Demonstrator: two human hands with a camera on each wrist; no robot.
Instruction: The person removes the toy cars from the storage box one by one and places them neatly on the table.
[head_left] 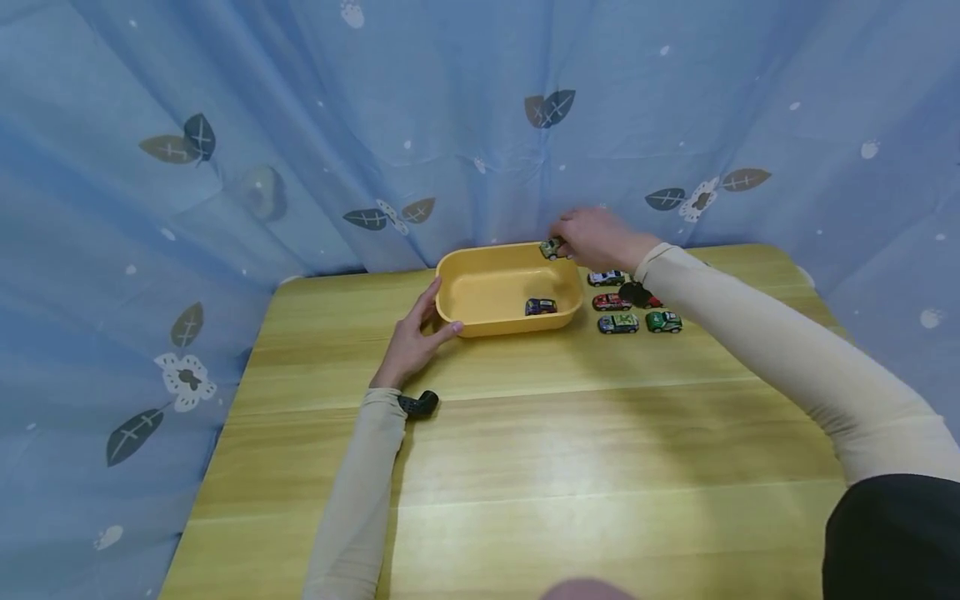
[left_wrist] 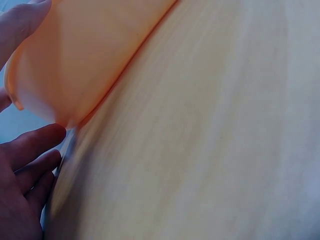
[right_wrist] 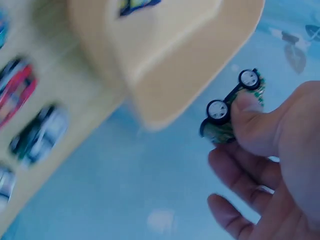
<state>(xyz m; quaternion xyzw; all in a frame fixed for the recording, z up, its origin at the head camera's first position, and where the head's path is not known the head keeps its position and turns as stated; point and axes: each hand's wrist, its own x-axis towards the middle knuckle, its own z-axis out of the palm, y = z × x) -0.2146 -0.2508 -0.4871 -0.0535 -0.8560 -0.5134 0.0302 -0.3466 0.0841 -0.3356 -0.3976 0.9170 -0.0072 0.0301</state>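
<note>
A yellow plastic basin [head_left: 495, 327] stands at the back of the table, with a dark blue toy car [head_left: 541, 307] lying inside near its front right. My left hand [head_left: 408, 342] grips the basin's left end, the thumb along the front wall and the fingers around the side. Over the basin's back right corner, my right hand [head_left: 602, 238] pinches a green camouflage toy car [right_wrist: 220, 130] between thumb and fingers. In the right wrist view that car's wheels face the camera, and it is apart from the basin.
Right of the basin several toy cars are parked in rows, among them a white one [head_left: 606, 277], a red one [head_left: 611, 302], a blue-green one [head_left: 618, 323] and a green one [head_left: 664, 322]. My right sleeve covers part of this group. A blue patterned curtain [head_left: 465, 125] hangs behind the table.
</note>
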